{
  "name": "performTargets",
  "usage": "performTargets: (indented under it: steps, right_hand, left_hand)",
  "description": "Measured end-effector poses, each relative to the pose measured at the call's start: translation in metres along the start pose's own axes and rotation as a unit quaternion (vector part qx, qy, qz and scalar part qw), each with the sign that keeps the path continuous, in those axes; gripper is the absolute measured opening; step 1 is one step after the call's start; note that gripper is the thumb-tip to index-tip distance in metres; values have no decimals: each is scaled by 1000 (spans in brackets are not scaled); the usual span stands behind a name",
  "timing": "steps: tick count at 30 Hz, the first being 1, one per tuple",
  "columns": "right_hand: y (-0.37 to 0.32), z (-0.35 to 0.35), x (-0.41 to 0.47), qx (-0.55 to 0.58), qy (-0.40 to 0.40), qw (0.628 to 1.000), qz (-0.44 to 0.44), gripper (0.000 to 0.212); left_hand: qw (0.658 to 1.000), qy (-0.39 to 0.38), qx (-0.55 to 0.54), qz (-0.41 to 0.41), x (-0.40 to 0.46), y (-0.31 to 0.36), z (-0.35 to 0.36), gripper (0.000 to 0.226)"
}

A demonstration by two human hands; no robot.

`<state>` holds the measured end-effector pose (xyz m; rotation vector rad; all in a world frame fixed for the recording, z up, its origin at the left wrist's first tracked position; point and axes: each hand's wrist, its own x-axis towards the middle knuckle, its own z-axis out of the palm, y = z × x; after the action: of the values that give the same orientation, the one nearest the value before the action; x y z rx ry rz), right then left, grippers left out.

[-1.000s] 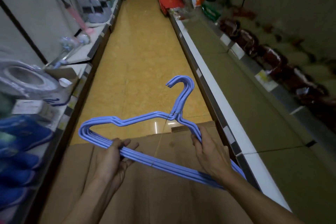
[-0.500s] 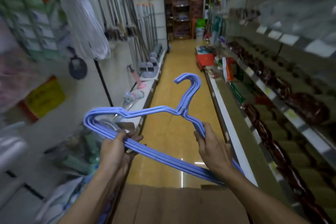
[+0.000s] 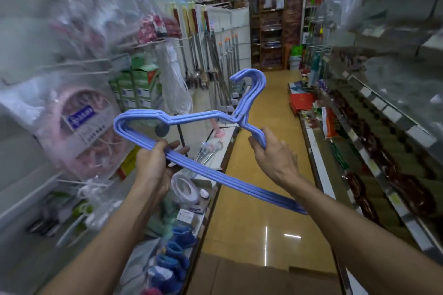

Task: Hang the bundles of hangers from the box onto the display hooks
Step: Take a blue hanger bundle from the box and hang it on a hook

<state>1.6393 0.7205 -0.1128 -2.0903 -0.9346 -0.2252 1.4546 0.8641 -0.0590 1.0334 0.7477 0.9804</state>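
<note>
at the bottom edge of the frame lay the brown cardboard box (image 3: 251,278), its flaps just showing between the two forearms. above it, mid-frame, the bundle of blue hangers (image 3: 199,120) was held up in the air over the aisle, clear of the box and not yet on any hook. the left hand (image 3: 153,165), left of centre, gripped the bottom bars near the rounded shoulder end, thumb over the top and fingers curled under. the right hand (image 3: 273,153), right of centre, closed round the sloping arm just below the neck, fingers wrapped on the wire; the far end of the bundle ran down past that forearm. the hook ends (image 3: 251,79) pointed up and to the left, toward the middle of the picture.

by my reading the step in hand was the carry: bundle out of the box, being brought up to the display. beyond the hands, at the left of the frame, wire display hooks (image 3: 79,64) stuck out from the wall among blurred pink packaged goods (image 3: 81,132); whether one was free i could not tell. the next move would call for turning the bundle toward that side, keeping the hook ends aligned together, and sliding them over one prong. further off stood mop handles (image 3: 215,60) and the yellow floor (image 3: 263,151).
</note>
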Motion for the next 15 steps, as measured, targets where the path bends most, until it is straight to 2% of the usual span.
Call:
performTargets:
  steps: [5, 10, 15]
  right_hand:
    - [-52, -24, -8, 19, -23, 999, -28, 20]
    - [-99, -39, -18, -1, -17, 998, -54, 21]
    - [-136, -40, -35, 10, -15, 998, -64, 26]
  left_hand:
    - [1000, 19, 0, 8, -29, 44, -26, 31]
    - [999, 33, 3, 33, -60, 76, -54, 14]
    - [997, 47, 15, 53, -85, 95, -89, 24]
